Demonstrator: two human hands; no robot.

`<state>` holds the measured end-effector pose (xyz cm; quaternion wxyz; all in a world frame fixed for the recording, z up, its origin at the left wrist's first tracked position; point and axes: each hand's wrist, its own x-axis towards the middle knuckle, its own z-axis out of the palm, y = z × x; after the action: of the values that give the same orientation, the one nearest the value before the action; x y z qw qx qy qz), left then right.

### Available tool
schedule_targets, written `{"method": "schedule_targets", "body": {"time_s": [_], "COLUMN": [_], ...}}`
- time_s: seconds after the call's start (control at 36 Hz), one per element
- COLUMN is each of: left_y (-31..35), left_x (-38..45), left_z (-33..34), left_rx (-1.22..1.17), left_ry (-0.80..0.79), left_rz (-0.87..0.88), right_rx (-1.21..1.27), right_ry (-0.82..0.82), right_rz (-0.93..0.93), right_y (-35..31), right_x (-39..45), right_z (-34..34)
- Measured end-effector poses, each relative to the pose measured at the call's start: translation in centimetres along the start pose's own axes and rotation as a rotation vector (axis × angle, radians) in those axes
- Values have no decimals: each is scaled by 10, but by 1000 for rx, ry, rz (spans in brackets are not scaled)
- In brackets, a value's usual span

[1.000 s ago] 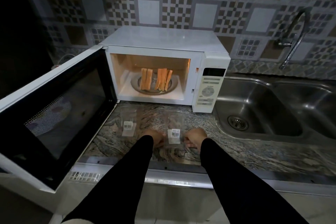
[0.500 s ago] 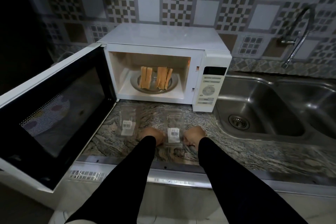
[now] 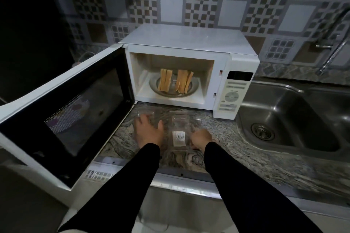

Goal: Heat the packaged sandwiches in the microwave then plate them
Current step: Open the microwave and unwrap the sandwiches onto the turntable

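The white microwave [image 3: 189,41] stands on the counter with its door [image 3: 62,115] swung wide to the left. Two sandwiches [image 3: 175,81] stand upright on the turntable plate [image 3: 195,85] inside. Two clear empty packages lie in front of it. My left hand [image 3: 148,131] is spread flat with straight fingers over the left package [image 3: 144,114], hiding most of it. The right package [image 3: 179,128] with a barcode label lies between my hands. My right hand [image 3: 201,138] rests curled at that package's right edge; its fingertips are hidden.
A steel sink [image 3: 289,117] with a drain lies right of the microwave, and a tap [image 3: 333,53] rises at the far right. The open door overhangs the granite counter [image 3: 227,149] edge on the left. A tiled wall stands behind.
My left hand left the right package's side, moved forward and left, and opened flat over the left package. My right hand stayed put. The camera tilted slightly.
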<state>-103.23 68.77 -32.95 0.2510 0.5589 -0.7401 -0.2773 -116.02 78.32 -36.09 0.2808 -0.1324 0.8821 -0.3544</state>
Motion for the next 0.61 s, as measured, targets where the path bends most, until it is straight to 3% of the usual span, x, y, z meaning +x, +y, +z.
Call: {"method": "schedule_targets", "body": {"time_s": [0.06, 0.17, 0.39, 0.61], "left_y": [-10, -39, -34, -42], "left_x": [11, 38, 31, 43], "left_z": [-3, 15, 5, 10], "left_rx": [-11, -34, 1, 65], "left_ry": [-12, -187, -205, -338], "left_rz": [-85, -288, -237, -184], "right_rx": [7, 48, 239, 7], "right_ry": [-2, -8, 104, 171], "right_rz": [19, 39, -163, -240], "right_y": [-2, -3, -22, -35], "right_x": [3, 9, -30, -59], "right_z": [4, 5, 4, 42]}}
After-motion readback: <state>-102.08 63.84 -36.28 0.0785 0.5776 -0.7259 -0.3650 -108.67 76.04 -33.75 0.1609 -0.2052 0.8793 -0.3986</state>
